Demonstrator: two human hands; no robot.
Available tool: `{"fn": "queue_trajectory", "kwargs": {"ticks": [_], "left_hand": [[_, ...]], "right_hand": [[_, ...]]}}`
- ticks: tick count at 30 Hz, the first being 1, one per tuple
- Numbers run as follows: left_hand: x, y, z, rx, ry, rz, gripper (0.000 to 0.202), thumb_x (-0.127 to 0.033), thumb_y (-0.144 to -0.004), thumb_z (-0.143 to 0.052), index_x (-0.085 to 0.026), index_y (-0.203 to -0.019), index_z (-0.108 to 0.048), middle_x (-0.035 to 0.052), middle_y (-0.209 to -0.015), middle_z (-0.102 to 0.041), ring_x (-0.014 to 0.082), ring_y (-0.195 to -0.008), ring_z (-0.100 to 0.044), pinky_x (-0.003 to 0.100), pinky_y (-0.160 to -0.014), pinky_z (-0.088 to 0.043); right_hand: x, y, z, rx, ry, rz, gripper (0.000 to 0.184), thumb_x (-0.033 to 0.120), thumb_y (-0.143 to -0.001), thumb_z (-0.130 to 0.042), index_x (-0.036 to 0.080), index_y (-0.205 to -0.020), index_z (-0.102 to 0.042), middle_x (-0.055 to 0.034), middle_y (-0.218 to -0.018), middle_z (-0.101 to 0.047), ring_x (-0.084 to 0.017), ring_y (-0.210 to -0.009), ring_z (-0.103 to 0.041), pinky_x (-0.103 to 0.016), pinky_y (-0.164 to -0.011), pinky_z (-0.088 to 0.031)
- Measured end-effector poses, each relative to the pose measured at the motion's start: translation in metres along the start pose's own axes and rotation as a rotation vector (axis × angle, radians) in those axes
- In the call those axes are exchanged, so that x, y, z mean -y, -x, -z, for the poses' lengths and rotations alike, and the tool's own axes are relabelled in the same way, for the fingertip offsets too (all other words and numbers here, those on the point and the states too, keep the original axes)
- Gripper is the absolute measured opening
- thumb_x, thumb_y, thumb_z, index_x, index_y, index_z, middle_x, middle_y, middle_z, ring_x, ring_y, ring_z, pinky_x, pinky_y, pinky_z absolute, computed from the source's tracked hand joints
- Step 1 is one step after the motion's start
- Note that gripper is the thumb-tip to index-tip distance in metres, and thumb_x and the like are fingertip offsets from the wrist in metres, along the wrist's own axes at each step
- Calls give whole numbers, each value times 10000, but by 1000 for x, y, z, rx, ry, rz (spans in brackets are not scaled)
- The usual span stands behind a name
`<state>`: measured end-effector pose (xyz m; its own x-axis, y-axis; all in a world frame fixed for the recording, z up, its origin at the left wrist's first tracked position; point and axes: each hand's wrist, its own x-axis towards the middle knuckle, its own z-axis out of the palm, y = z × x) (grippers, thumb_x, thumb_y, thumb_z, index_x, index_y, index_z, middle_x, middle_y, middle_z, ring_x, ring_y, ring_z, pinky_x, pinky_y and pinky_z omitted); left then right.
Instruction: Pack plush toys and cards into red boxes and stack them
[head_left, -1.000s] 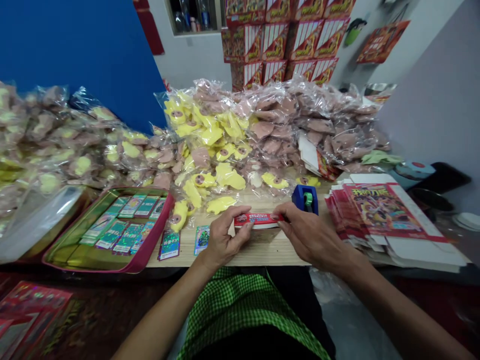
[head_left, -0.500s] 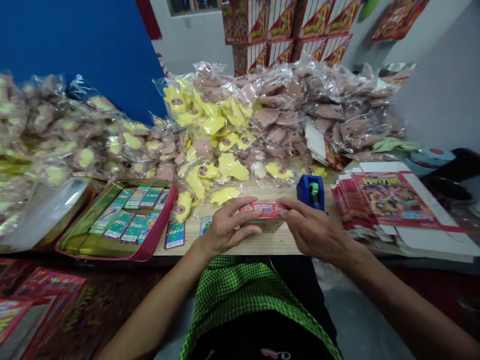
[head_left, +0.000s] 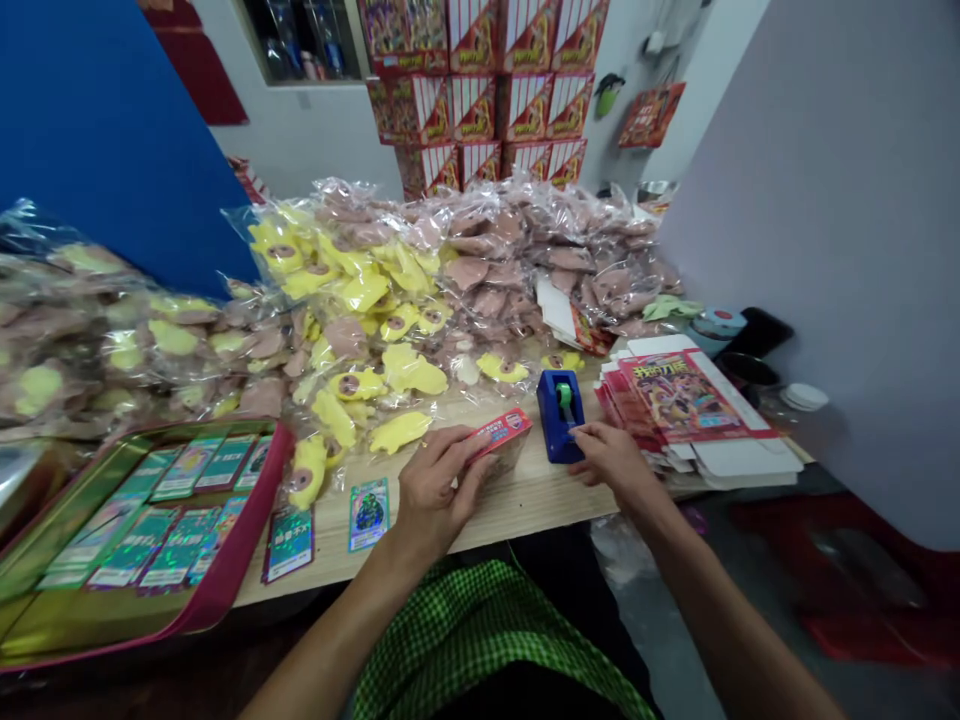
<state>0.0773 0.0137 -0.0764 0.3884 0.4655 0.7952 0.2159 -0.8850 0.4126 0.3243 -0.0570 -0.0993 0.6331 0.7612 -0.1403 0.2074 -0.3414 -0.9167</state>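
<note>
My left hand [head_left: 439, 490] is closed around a small red printed box [head_left: 501, 432], holding it tilted above the tabletop, its right end raised. At the front edge of a blue tape dispenser [head_left: 555, 415], my right hand [head_left: 611, 460] has thumb and index finger pinched together where the tape comes off. The clear strip itself is too fine to see well. A green roll [head_left: 564, 395] sits in the dispenser. Left of my left hand lies a shiny trading card [head_left: 369, 514], with a small stack of cards [head_left: 289, 545] beside it.
A pink-rimmed gold tin [head_left: 259, 490] with several cards stands at the left. Bagged yellow plush pieces [head_left: 409, 370] and bagged brown ones [head_left: 495, 240] heap along the back. Flat red-and-white cartons [head_left: 682, 400] lie at the right, near a lilac partition [head_left: 825, 250].
My right hand has let go of the red box and moved to the tape dispenser. The box, now in my left hand alone, has tilted. The view has swung right.
</note>
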Motion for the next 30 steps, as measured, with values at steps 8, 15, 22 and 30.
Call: {"fn": "queue_trajectory", "kwargs": {"ticks": [8, 15, 22, 30], "left_hand": [[0, -3, 5, 67, 5, -34, 223, -126, -968, -634, -191, -1178, -675, 105, -1106, -694, 184, -959, -707, 323, -783, -636], [-5, -7, 6, 73, -97, -98, 162, -124, -972, -596, -179, -1109, -661, 104, -1083, -724, 197, -920, -703, 341, -757, -641], [-7, -5, 4, 77, -135, -132, 169, -105, -962, -575, -176, -1098, -646, 99, -1077, -733, 195, -913, -712, 334, -763, -639], [-6, -1, 3, 62, -53, -65, 274, -153, -986, -581, -156, -1259, -563, 92, -1007, -725, 189, -861, -693, 326, -759, -608]], "right_hand": [[-5, 12, -3, -9, -160, 31, 332, 511, -684, -724, 227, -677, -552, -12, -665, -662, -268, -670, -756, -345, -558, -610], [-22, 47, 1, -177, -111, 228, 391, 567, -724, -761, 229, -621, -593, -105, -880, -711, -277, -851, -703, -363, -628, -606], [53, 84, -19, 317, -349, 321, 249, 429, -893, -695, 198, -981, -729, -1, -608, -657, -143, -512, -582, -254, -501, -500], [70, 69, -57, 415, -485, 113, 971, 452, -785, -748, 64, -1577, -343, 29, -551, -652, -145, -453, -547, -237, -447, -447]]}}
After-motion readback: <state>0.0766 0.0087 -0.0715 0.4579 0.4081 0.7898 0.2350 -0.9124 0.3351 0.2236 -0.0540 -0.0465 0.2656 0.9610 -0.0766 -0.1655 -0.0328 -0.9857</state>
